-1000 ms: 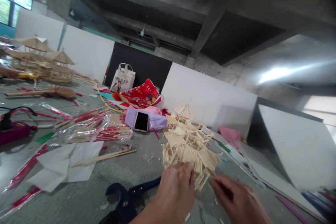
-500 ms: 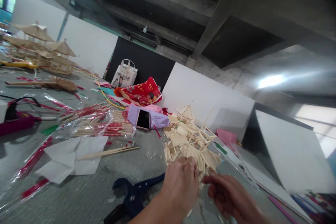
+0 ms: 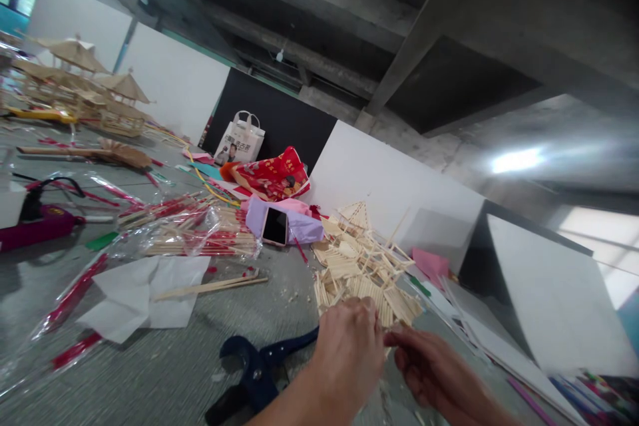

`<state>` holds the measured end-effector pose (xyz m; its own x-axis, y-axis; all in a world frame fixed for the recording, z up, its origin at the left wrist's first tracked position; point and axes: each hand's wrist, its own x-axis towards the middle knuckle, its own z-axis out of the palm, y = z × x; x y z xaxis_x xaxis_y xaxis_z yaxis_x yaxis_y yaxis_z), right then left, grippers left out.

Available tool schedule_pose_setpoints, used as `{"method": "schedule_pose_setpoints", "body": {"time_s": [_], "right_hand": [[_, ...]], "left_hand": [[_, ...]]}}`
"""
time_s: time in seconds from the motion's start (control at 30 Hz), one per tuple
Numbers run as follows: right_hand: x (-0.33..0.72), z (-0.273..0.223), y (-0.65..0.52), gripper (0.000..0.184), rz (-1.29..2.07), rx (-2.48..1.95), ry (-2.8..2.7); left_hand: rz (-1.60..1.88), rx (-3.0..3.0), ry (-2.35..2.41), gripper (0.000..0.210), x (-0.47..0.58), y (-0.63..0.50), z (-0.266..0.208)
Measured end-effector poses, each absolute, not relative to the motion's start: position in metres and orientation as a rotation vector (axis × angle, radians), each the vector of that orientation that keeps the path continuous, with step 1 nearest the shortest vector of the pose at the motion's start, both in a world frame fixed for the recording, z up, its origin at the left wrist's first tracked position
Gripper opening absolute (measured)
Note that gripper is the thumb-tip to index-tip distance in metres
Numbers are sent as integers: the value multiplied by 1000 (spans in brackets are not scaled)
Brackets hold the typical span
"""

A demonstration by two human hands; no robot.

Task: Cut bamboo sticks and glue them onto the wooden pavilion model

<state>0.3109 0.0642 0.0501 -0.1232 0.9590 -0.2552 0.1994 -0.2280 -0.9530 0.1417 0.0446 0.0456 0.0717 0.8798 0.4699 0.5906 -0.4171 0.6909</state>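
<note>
My left hand (image 3: 348,343) is closed, knuckles up, just in front of a heap of pale wooden stick pieces (image 3: 362,279). What its fingers hold is hidden behind the hand. My right hand (image 3: 432,366) is beside it, its thumb and fingers drawn together, the tips almost touching my left hand. Anything between those fingertips is too small to make out. Under my left forearm lies a blue-handled cutter (image 3: 257,369), its hooked jaw to the left. Among the stick pieces are ribbed panels and a small pointed roof frame (image 3: 355,214).
A phone (image 3: 275,226) leans on a purple packet (image 3: 312,231). To the left are wrapped chopstick bundles (image 3: 200,239), white paper (image 3: 134,299), loose sticks (image 3: 214,287) and a purple glue gun (image 3: 42,226). Wooden pavilion models (image 3: 122,103) stand farther back; white boards (image 3: 559,286) lean at right.
The view has shifted slightly, so the scene sits a little farther right. My right fingertips have come closer together beside my left hand, which stays closed.
</note>
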Motion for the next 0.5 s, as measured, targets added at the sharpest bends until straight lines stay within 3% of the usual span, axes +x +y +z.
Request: {"method": "schedule_pose_setpoints", "body": {"time_s": [0.3, 0.5], "right_hand": [[306, 47, 59, 27, 1432, -1413, -1328], [294, 44, 35, 42, 1255, -1518, -1544]], "left_hand": [[1288, 2051, 1498, 24, 139, 46, 47], [1271, 1910, 1379, 21, 136, 49, 49]]}}
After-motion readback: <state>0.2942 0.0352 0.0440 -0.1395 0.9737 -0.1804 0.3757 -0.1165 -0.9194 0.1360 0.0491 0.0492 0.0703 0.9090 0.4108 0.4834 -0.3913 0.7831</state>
